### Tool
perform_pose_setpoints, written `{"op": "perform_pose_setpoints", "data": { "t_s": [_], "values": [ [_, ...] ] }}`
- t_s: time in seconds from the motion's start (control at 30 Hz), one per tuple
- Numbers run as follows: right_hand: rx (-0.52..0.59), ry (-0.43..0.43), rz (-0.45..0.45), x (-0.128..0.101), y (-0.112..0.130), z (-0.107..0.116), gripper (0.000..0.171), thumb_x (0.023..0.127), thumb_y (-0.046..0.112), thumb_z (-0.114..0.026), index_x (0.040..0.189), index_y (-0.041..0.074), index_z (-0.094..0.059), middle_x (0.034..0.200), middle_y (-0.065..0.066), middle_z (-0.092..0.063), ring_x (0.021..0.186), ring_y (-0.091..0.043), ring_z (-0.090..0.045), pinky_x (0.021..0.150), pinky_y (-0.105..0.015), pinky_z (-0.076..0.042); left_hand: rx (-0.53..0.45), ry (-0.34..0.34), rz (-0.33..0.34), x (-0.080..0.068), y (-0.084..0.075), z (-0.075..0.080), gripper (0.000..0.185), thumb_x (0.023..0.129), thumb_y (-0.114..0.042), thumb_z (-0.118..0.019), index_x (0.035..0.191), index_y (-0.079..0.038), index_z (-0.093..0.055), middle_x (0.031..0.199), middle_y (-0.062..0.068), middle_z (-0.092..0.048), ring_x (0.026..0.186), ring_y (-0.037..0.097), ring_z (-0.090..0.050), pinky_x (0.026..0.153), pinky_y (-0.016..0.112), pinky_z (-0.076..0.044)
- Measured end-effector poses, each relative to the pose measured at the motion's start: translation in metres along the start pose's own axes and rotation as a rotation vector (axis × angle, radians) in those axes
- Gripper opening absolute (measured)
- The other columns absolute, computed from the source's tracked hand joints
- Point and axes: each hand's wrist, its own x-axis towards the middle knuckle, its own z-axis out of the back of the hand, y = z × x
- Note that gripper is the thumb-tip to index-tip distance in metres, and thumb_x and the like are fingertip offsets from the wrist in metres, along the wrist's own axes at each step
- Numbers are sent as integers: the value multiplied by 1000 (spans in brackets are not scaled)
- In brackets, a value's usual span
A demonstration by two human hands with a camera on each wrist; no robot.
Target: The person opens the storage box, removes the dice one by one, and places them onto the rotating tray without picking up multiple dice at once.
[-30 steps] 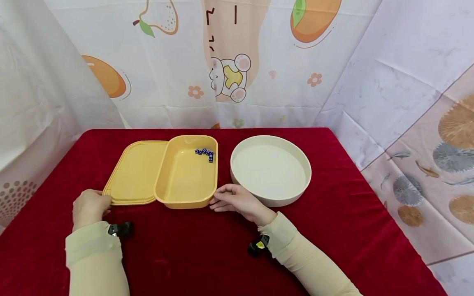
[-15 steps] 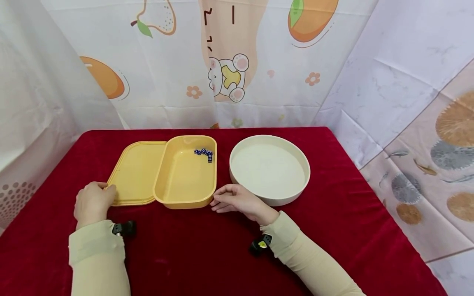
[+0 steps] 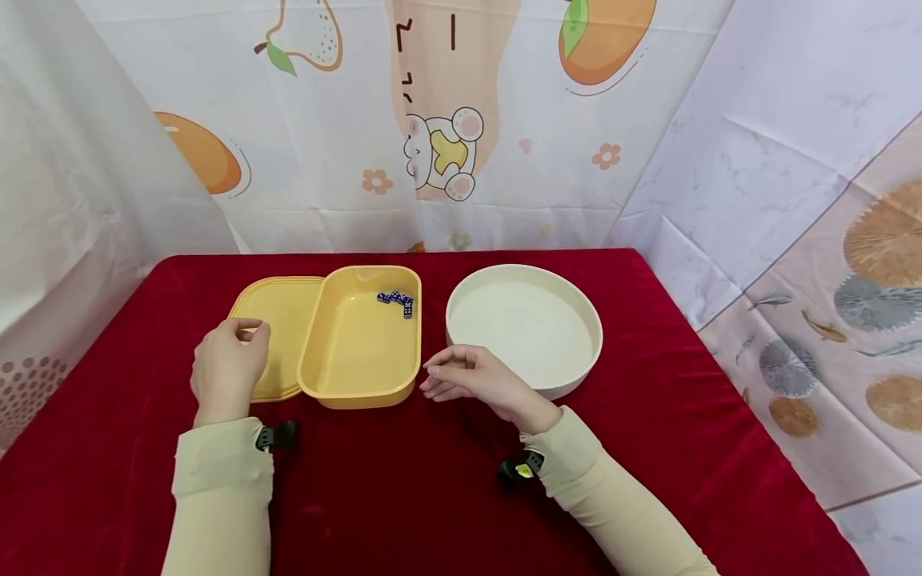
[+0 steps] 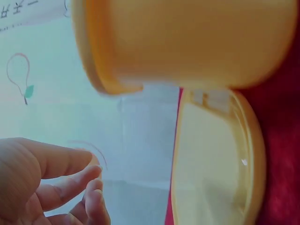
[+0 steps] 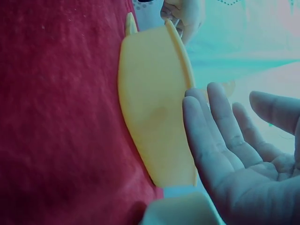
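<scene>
Hands flank the yellow box [image 3: 360,344]

Left hand [image 3: 229,370] over lid [image 3: 277,320] at 9 o'clock, right hand [image 3: 471,378] at 3; both loose, empty; a clumsy nudge could scatter dice [image 3: 398,300].

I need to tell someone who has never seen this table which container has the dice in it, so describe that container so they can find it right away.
On the red tablecloth, look between the two hands, left of the round white tray. The yellow tub sits there, one edge overlapping the flat yellow lid. It alone is deep, rectangular with rounded corners, and holds small blue dice in its far right corner.
</scene>
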Motion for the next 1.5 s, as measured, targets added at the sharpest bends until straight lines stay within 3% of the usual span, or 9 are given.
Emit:
{"op": "perform_pose_setpoints", "data": {
  "t_s": [0.1,0.23,0.47,0.67,0.97,1.33,1.5],
  "values": [
    [4,-12,17,-2,2,4,37,99,11,-57,126,-14,-52,108,-23,-72,104,-44,-67,90,-43,-57,-41,-2,-24,-3,-10,0,53,101,-45,-40,136,-9,-58,128,18,-61,103,35,-57,68,41,-45],
    [16,-39,44,-4,6,10,33,100,9,-56,124,-13,-53,108,-24,-72,101,-40,-69,90,-43,-57,-88,-14,-82,-5,-24,2,51,100,-45,-42,133,-10,-60,123,16,-62,100,31,-55,68,35,-41],
    [-36,-109,49,-10,16,23,29,99,12,-59,121,-6,-59,107,-19,-73,103,-42,-68,89,-41,-57,-133,-29,-176,-3,-49,9,49,100,-45,-45,129,-8,-62,119,17,-61,99,30,-53,73,34,-40],
    [-54,-166,76,-14,21,36,36,99,13,-57,126,-12,-55,104,-18,-72,99,-33,-71,90,-43,-57,-160,-46,-224,-1,-72,14,47,100,-45,-47,126,-10,-64,114,9,-60,87,21,-49,67,31,-41],
    [3,-262,164,-29,30,61,26,100,10,-55,122,-5,-58,100,-6,-72,92,-20,-73,88,-37,-58,-214,-56,-307,-6,-105,17,45,100,-41,-49,126,-7,-63,113,13,-60,96,24,-52,73,31,-42],
    [99,-370,224,-52,38,96,12,99,11,-59,109,13,-66,96,0,-75,92,-16,-73,87,-31,-58,-210,37,-423,-15,-126,12,44,101,-41,-50,128,-9,-62,117,15,-60,95,29,-55,69,32,-45],
    [60,-448,245,-60,38,108,10,99,13,-60,106,14,-67,94,3,-76,92,-14,-73,86,-28,-58,-245,75,-452,-10,-129,7,43,101,-40,-52,126,-7,-63,116,15,-61,99,28,-56,73,30,-45]
  ]
}}
